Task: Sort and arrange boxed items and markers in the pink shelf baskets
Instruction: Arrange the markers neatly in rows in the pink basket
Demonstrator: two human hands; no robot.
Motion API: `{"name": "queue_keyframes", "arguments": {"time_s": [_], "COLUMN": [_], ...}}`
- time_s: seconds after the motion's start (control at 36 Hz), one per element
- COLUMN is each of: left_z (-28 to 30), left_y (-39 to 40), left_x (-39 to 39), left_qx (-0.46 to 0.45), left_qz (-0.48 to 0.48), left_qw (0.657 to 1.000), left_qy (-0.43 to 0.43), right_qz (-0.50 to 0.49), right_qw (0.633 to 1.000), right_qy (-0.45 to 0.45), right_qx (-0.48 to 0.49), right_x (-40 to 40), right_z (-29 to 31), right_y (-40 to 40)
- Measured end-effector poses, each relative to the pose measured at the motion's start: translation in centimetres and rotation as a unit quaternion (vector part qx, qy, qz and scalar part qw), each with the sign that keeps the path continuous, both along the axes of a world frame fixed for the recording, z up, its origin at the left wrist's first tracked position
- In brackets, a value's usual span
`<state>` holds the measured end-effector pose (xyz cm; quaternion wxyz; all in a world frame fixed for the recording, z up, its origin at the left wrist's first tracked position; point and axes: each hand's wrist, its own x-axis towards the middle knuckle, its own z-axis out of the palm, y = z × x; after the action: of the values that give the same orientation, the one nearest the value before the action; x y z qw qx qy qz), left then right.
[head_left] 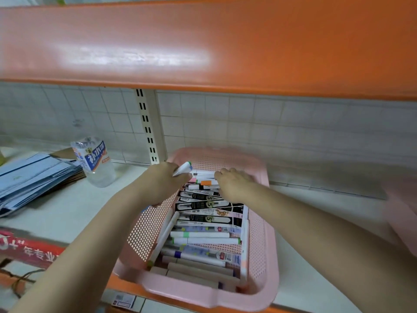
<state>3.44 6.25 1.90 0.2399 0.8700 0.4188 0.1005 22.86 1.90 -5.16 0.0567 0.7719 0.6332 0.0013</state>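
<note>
Roughly midway, we'd judge. Our basket (pixel 264 224) sits on the shelf (pixel 72 206), front edge hanging a bit over the orange lip. Inside, the boxes (pixel 203 205) lie in a loose fanned stack across the middle, black ones with a "5" on them, not squared up. Markers (pixel 204 237) lie crosswise in the near half, some parallel, some skewed, with a few grey ones at the front wall and one long one leaning along the left wall. More markers, one with an orange cap (pixel 205 182), are bunched at the far end. So the goods are in the basket, but the rows are not tidy yet; straightening the boxes and lining up the far markers looks like what's left. A second pink basket shows blurred at the right edge; we can't tell its contents.

Hands: our left hand (pixel 164 179) is over the far left corner of the basket, fingers curled round a white marker (pixel 183 168) with a green end, which sticks up and to the right, clear of the pile. Our right hand (pixel 234 184) lies palm down on the far markers, fingers fairly straight, pressing or steadying them; not gripping anything we can see. Both forearms reach in from the near side.

Off task: a water bottle (pixel 96 162) and a pile of flat blue cartons (pixel 33 177) sit left of the basket.
</note>
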Motion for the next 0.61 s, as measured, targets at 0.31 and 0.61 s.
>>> {"name": "queue_keyframes", "arguments": {"time_s": [0.31,0.61], "left_z": [-0.3,0.2], "left_y": [0.2,-1.4], "left_x": [-0.4,-0.3], "left_qx": [-0.019,-0.031], "left_qz": [0.029,0.036], "left_qw": [0.999,0.999], "left_qy": [-0.009,-0.001], "right_qz": [-0.019,0.050], "right_qw": [0.999,0.998], "right_qy": [-0.016,0.025], "right_qx": [-0.027,0.021], "right_x": [0.0,-0.6], "right_z": [-0.8,2.3], "right_y": [1.1,-1.3]}}
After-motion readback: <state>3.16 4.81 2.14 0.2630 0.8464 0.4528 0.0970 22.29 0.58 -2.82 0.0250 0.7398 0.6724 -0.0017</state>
